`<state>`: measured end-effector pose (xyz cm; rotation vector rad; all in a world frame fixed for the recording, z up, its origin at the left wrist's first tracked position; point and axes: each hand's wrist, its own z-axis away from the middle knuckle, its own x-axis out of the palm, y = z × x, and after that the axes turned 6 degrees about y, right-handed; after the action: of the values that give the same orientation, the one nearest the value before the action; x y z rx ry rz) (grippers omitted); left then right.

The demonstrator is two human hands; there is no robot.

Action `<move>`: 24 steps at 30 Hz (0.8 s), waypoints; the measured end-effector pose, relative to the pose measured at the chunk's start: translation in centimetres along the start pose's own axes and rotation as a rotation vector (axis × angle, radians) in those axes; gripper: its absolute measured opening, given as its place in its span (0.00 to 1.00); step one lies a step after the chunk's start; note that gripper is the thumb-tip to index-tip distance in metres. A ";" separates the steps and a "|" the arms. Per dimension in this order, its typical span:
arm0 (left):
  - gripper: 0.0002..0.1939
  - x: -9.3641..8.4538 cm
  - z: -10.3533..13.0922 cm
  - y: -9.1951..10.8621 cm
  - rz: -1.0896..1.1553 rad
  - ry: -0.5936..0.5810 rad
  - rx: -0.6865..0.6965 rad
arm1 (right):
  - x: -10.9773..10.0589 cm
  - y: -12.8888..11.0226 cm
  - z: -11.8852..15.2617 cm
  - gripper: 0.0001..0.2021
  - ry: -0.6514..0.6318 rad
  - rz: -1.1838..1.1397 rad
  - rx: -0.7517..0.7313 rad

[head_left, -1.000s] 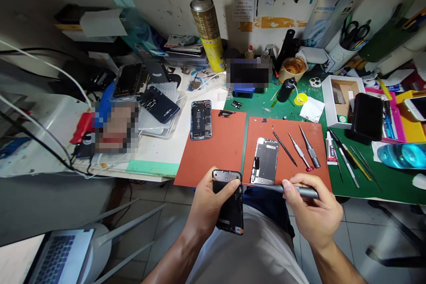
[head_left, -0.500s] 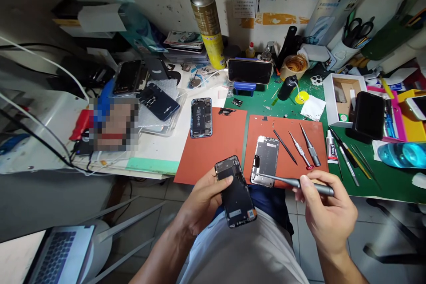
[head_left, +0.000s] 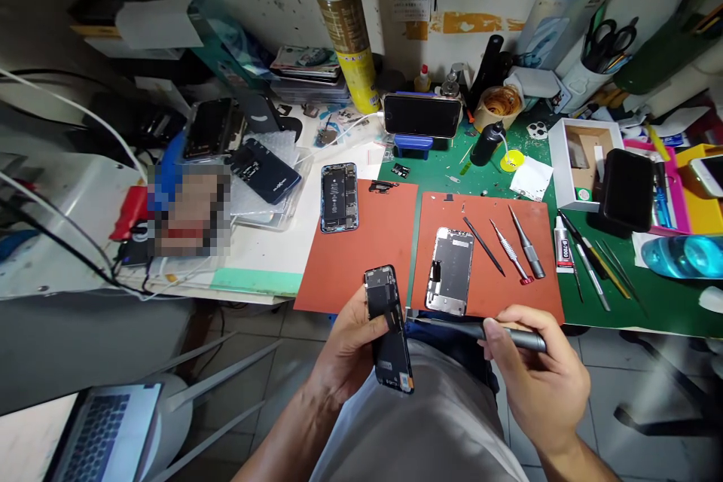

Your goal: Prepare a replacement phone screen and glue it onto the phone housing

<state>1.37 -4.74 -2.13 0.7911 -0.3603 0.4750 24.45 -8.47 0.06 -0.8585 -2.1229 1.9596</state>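
Note:
My left hand (head_left: 344,346) grips a black phone screen assembly (head_left: 391,350) in front of my body, tilted, with the thumb across its inner face. In my right hand (head_left: 539,369) is a grey screwdriver (head_left: 523,337), its thin shaft pointing left, the tip close to the assembly's right edge. Whether the tip touches it I cannot tell. Beyond, on the orange mat, lies a silver-backed metal plate (head_left: 450,271). An opened blue-framed phone (head_left: 340,198) rests at the left mat's upper corner.
Right of the plate lie a black stick (head_left: 484,245) and two more screwdrivers (head_left: 525,242). A glue tube (head_left: 562,242), tweezers, an open white box (head_left: 587,199) and a blue bottle (head_left: 683,256) stand further right. A phone on a stand (head_left: 421,117) and spray can (head_left: 347,30) are behind.
The screen assembly has turned more edge-on in my left hand. My right hand has moved left and slightly down, bringing the screwdriver tip off the plate and close to the assembly's edge.

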 end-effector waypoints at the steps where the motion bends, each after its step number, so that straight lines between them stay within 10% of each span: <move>1: 0.27 0.0 0.0 0.0 -0.001 -0.003 0.005 | 0.1 -0.2 0.0 0.07 -0.010 0.009 -0.026; 24: 0.30 0.5 0.1 0.4 -0.035 -0.002 0.018 | 0.3 -0.7 0.1 0.08 -0.041 0.011 0.003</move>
<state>1.57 -4.41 -1.61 0.8145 -0.3441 0.4450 23.91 -8.42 0.56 -0.8386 -2.1416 2.0013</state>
